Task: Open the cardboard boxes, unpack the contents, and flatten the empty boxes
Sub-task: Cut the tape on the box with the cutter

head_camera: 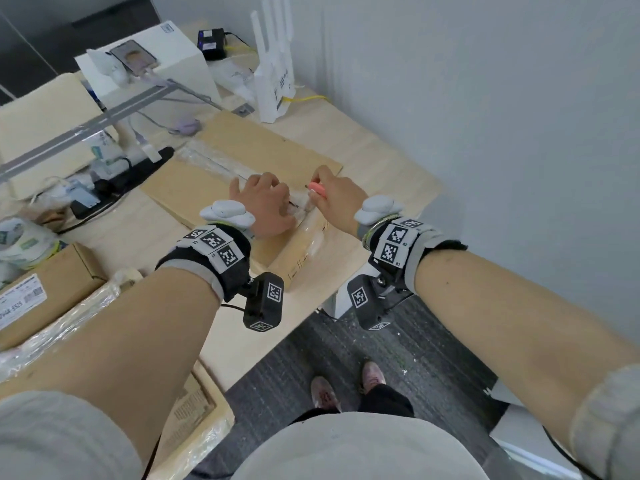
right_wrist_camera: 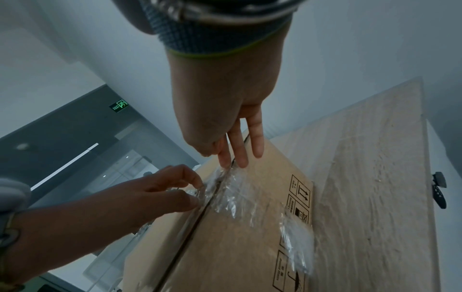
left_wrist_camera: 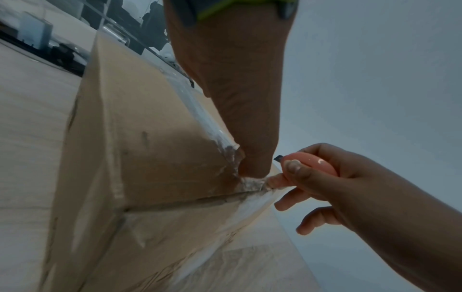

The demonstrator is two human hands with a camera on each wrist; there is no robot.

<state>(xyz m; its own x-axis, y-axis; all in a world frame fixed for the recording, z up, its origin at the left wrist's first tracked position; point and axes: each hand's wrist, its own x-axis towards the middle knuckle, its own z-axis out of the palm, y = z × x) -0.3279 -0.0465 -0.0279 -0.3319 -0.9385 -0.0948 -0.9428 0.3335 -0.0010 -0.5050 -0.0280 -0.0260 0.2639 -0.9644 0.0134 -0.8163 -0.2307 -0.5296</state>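
Observation:
A large flat cardboard box [head_camera: 242, 147] lies on the wooden table [head_camera: 381, 161], sealed along its top seam with crinkled clear tape [right_wrist_camera: 230, 197]. My left hand [head_camera: 266, 206] rests on the box's near end; in the right wrist view its thumb and fingers pinch the loosened tape at the seam [right_wrist_camera: 197, 191]. My right hand [head_camera: 337, 195] grips a pink box cutter [head_camera: 319, 189] just right of the seam. The left wrist view shows the short blade [left_wrist_camera: 278, 158] out, close to the box's end edge, with the other fingers loose.
More taped cardboard boxes [head_camera: 52, 282] sit at the table's left front. A black power strip [head_camera: 131, 174] with cables, a white box carrying a phone [head_camera: 145, 71] and a white router [head_camera: 273, 81] stand behind. A grey wall bounds the right; dark carpet lies below.

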